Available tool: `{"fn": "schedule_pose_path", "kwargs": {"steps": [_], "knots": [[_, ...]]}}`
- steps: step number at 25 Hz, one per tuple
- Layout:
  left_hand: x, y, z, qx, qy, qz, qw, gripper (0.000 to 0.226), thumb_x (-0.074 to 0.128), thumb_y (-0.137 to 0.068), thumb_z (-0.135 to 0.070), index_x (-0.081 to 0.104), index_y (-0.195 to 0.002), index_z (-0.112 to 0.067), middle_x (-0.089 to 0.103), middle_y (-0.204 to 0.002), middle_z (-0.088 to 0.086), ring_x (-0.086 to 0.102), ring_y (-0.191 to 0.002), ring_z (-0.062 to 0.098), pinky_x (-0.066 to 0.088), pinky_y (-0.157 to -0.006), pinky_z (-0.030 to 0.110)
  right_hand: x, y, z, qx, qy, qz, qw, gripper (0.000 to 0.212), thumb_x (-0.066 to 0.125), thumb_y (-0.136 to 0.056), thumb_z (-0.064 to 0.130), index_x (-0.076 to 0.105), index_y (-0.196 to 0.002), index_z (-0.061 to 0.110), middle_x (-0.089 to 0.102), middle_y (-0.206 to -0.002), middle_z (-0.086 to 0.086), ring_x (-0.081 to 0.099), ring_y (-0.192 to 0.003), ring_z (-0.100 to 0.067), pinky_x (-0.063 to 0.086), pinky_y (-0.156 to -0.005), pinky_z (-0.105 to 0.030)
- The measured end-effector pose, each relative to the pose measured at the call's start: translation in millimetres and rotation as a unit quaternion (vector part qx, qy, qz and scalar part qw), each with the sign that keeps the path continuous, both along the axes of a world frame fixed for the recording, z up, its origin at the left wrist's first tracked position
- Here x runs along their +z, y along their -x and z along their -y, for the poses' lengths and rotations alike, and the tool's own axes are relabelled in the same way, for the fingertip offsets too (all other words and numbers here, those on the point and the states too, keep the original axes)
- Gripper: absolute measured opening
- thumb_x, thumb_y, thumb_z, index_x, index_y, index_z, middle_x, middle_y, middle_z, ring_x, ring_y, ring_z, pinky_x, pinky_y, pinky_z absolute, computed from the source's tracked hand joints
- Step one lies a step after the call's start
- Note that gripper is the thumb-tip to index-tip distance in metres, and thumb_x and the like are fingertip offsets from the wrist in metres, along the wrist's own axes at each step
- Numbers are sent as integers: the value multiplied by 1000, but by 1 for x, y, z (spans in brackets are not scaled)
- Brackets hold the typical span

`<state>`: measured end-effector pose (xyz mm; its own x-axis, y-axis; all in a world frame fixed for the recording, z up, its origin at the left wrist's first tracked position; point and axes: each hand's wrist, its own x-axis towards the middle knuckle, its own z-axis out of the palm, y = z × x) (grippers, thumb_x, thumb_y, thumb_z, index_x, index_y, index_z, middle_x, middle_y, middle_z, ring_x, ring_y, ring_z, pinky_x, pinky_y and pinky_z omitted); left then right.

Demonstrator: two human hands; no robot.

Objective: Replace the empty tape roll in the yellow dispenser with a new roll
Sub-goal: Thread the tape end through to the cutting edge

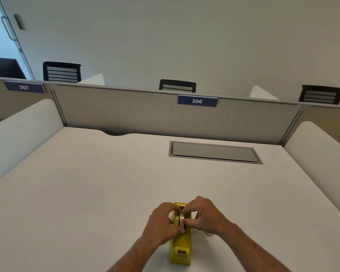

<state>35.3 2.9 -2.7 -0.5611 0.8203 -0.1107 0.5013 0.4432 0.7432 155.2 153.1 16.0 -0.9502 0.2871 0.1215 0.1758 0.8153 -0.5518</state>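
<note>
Yellow dispenser (180, 246) sits on white desk (86, 183), near front edge, cutter end toward you. Roll of tape (181, 217) seated upright in its cradle slot; new or empty, can't tell. Your left hand (162, 222) curls against dispenser's left side, fingertips pinching at roll. Your right hand (203, 214) closes from right, thumb and fingers on roll's top edge. Pale round object (208, 234), maybe another roll, lies just beside dispenser, mostly hidden under right wrist.

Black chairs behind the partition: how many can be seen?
3: one black chair at the left, one in the middle, one at the right. Only their backrests show; others may be hidden.
</note>
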Motion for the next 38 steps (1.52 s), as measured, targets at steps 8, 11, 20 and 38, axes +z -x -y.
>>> {"fn": "schedule_pose_path", "kwargs": {"steps": [8, 11, 20, 38], "knots": [[0, -1, 0, -4, 1, -3, 1000, 60, 88, -60, -39, 60, -113, -38, 54, -129, -14, 59, -103, 14, 57, -86, 27, 3, 2, 0, -11, 24, 1, 1000, 12, 72, -83, 29, 81, -90, 30, 78, -85, 16, 63, -86, -8, 51, -74, -20], [1, -1, 0, -2, 1, -5, 1000, 61, 89, -59, -39, 60, -113, -37, 54, -129, -13, 59, -103, 14, 57, -86, 27, 2, 1, 0, -14, 15, 13, 1000, 19, 71, -77, 39, 78, -93, 32, 74, -84, 20, 60, -86, -5, 53, -72, -26], [1, -1, 1, -13, -11, -9, 1000, 56, 84, -63, -42, 61, -114, -37, 55, -132, -14, 58, -102, 11, 57, -86, 25, 3, 4, -1, -28, 37, 9, 999, 14, 69, -81, 32, 81, -88, 31, 77, -81, 14, 62, -84, -6, 49, -69, -19], [6, -3, 0, -4, -3, 6, 1000, 60, 90, -59, -40, 61, -112, -36, 55, -129, -14, 59, -100, 14, 55, -83, 24, 6, 4, -1, -36, 90, 25, 995, 14, 73, -79, 26, 81, -89, 31, 79, -82, 13, 70, -81, -5, 59, -73, -23]]}}
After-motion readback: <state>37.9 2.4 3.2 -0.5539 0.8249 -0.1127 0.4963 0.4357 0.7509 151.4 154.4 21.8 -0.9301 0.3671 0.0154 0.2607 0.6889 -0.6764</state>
